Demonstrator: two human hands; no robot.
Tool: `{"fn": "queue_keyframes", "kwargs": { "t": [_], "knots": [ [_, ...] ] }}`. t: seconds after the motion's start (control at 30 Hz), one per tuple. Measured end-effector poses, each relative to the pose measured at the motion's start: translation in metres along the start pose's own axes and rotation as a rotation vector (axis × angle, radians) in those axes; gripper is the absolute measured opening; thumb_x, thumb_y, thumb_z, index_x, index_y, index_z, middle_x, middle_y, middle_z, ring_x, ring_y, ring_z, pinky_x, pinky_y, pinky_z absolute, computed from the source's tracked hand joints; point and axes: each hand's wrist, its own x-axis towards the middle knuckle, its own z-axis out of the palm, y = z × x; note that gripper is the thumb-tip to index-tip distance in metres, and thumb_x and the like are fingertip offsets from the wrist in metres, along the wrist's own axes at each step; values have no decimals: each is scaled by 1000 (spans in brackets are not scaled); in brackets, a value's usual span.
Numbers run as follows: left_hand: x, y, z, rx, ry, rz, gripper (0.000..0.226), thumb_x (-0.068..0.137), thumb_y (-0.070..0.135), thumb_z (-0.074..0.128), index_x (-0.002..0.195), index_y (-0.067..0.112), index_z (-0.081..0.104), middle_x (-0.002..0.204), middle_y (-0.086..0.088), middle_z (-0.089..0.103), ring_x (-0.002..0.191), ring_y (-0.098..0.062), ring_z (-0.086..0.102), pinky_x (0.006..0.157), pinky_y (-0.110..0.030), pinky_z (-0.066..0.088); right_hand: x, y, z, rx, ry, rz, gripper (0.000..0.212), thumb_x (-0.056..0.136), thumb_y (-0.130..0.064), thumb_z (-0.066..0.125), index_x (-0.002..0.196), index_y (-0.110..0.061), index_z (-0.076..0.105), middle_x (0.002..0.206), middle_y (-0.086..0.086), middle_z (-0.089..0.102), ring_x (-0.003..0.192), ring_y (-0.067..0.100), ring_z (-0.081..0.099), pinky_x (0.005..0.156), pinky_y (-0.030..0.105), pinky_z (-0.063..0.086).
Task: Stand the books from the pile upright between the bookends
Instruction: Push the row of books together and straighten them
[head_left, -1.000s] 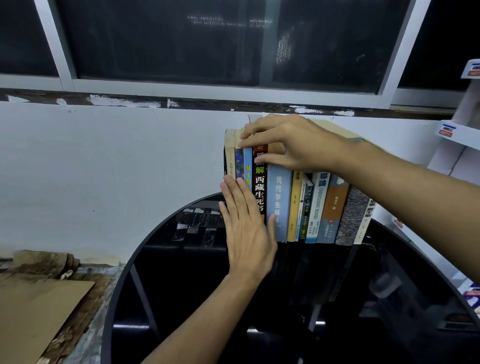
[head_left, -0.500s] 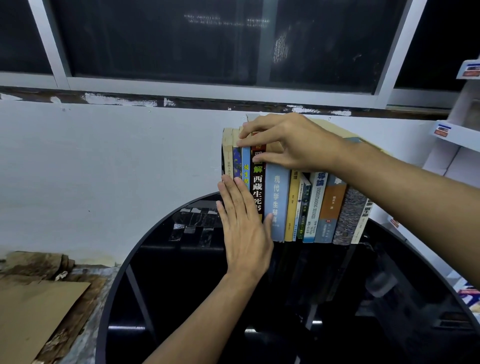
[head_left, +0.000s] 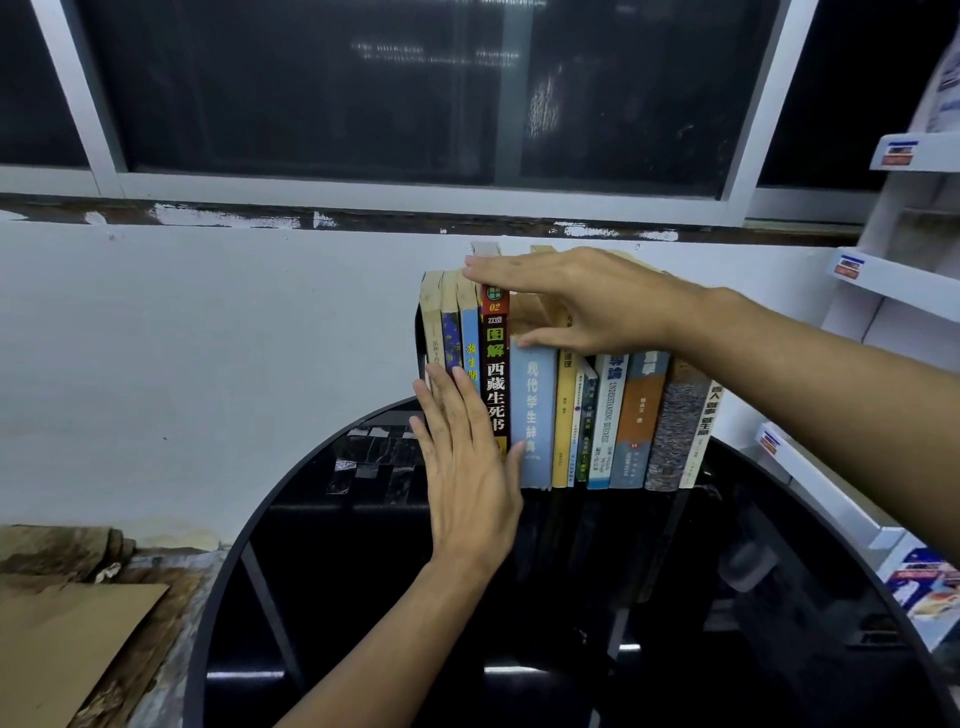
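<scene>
Fingers (head_left: 451, 410) of the left hand (head_left: 470, 483) are held straight and close together, pressed flat against the lower spines at the left end of a row of books (head_left: 605, 415). Its thumb is laid against the foot of a pale blue book (head_left: 535, 415), and nothing is gripped by this hand. Fingers (head_left: 498, 273) of the right hand (head_left: 587, 304) are stretched almost straight across the top edges of the same books. Its thumb is set against the upper end of the pale blue spine, so the tops are spanned rather than clasped. A black book (head_left: 496, 374) with red and green lettering is seen upright between the two hands.

The row is stood spine-out at the far edge of a round black table (head_left: 249, 525), close against a pale wall (head_left: 208, 338). The books at the left end are kept upright, while those at the right end appear tilted, tops toward the right. A thin black upright edge, seemingly a bookend (head_left: 418, 332), is visible just beside the leftmost book. A dark window (head_left: 363, 93) framed in white is set above the wall. White shelves (head_left: 883, 280) are seen at the right, and a sheet of cardboard (head_left: 62, 649) is laid to the left of the table.
</scene>
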Motion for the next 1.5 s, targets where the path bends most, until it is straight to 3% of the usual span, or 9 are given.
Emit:
{"fn": "queue_keyframes", "kwargs": {
  "t": [0.17, 0.4, 0.67, 0.87, 1.2, 1.5],
  "knots": [
    [-2, 7, 3, 18, -3, 92, 92, 103, 36, 49, 156, 10, -21, 162, -10, -32, 151, -26, -26, 123, -50, -8, -5, -1, -1, -7, 12, 25, 80, 90, -29, 73, 157, -30, 29, 161, -15, 30, 144, 6, 34, 115, 28, 32],
    [2, 12, 15, 0, 36, 108, 99, 101, 25, 56, 154, 12, -27, 160, -8, -36, 152, -23, -24, 123, -40, -16, -6, 2, 8, 7, 48, 27, 82, 90, -28, 73, 158, -28, 27, 161, -12, 30, 147, 6, 30, 118, 38, 35],
    [4, 10, 18, 17, 17, 112, 94, 101, 27, 55, 156, 6, -19, 161, -12, -33, 152, -25, -25, 122, -40, -19, -5, 7, 15, 35, 87, 24, 82, 89, -26, 73, 157, -28, 28, 161, -10, 32, 147, 7, 30, 118, 41, 35],
    [4, 8, 18, 11, 17, 109, 96, 102, 28, 54, 155, 10, -24, 161, -11, -34, 152, -24, -25, 122, -39, -20, -6, 6, 16, 52, 105, 6, 81, 88, -23, 75, 157, -24, 31, 160, -7, 34, 147, 10, 33, 117, 42, 36],
    [4, 6, 18, 29, 40, 125, 104, 99, 28, 58, 153, 14, -29, 159, -5, -39, 151, -22, -26, 121, -38, -21, -10, 7, 3, 11, -20, 9, 89, 89, -25, 74, 159, -28, 20, 164, -11, 23, 149, 8, 25, 122, 30, 23],
    [5, 5, 18, 65, 19, 103, 101, 99, 31, 59, 156, 10, -22, 162, -10, -32, 152, -25, -23, 124, -48, -7, -8, 5, 9, -21, 10, 8, 91, 87, -27, 76, 159, -30, 20, 164, -12, 23, 148, 11, 29, 119, 41, 33]
  ]
}}
